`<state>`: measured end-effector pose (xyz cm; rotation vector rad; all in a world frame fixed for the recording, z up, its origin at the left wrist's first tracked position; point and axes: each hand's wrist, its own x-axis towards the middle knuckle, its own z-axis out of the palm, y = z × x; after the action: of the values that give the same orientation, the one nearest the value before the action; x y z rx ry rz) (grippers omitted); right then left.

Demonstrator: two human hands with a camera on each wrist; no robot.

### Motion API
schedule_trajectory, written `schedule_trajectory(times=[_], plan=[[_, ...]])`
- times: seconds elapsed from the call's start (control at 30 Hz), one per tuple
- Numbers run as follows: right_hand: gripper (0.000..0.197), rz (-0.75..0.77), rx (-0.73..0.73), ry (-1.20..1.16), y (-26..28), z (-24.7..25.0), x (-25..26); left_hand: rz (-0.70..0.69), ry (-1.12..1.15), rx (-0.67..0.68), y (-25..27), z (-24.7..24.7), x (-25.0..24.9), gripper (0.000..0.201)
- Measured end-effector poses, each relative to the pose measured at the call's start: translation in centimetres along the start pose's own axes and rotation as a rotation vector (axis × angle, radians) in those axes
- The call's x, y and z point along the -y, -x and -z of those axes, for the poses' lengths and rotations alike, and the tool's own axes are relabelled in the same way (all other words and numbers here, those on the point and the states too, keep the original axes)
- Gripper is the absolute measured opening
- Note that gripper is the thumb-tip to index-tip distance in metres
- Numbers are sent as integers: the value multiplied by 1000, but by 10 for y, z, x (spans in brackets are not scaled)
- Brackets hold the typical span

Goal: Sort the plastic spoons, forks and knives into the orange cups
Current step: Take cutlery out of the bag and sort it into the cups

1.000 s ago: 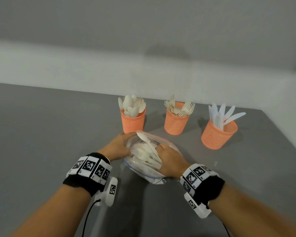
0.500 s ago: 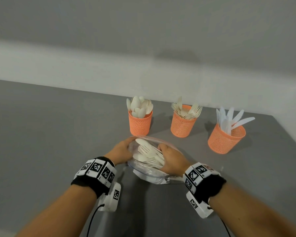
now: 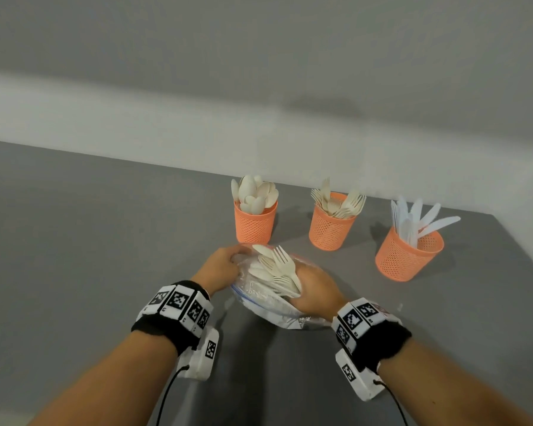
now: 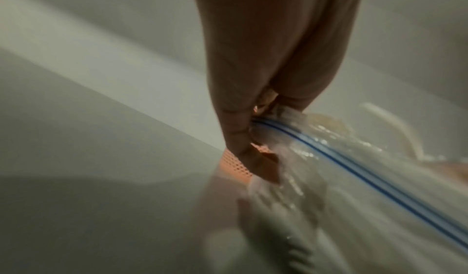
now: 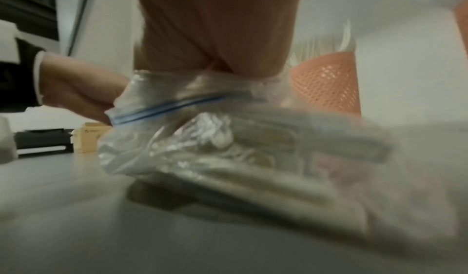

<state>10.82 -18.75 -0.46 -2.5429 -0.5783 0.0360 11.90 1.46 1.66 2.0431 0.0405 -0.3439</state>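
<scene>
My left hand (image 3: 220, 267) pinches the rim of the clear zip bag (image 3: 268, 305), holding it open on the grey table (image 3: 74, 241). My right hand (image 3: 313, 289), just right of it inside the bag mouth, grips a bunch of forks and spoons (image 3: 279, 267). Beyond my hands, left to right: spoon cup (image 3: 254, 224), fork cup (image 3: 331, 230), knife cup (image 3: 408, 255), all partly filled already. I judge sorting well along; the bag's contents remain. Versus half a second ago: the bunch is lifted higher out of the bag, fork tines now clear of it.
</scene>
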Motion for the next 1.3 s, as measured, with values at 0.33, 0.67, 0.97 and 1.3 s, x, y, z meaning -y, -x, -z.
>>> schedule_trajectory(times=[0.33,0.67,0.97,1.3], plan=[[39,-185,78,-236,0,17,10,140,550,262,3,5,-4,65],[44,-417,-132,-743,-2,36,7,-36,-257,56,11,-6,-1,68],[38,-284,-455,-1267,-12,89,13,1,-438,-143,-4,-2,5,64],[36,-301,-375,-1246,-17,97,15,-241,-374,-243,20,-9,-69,67]])
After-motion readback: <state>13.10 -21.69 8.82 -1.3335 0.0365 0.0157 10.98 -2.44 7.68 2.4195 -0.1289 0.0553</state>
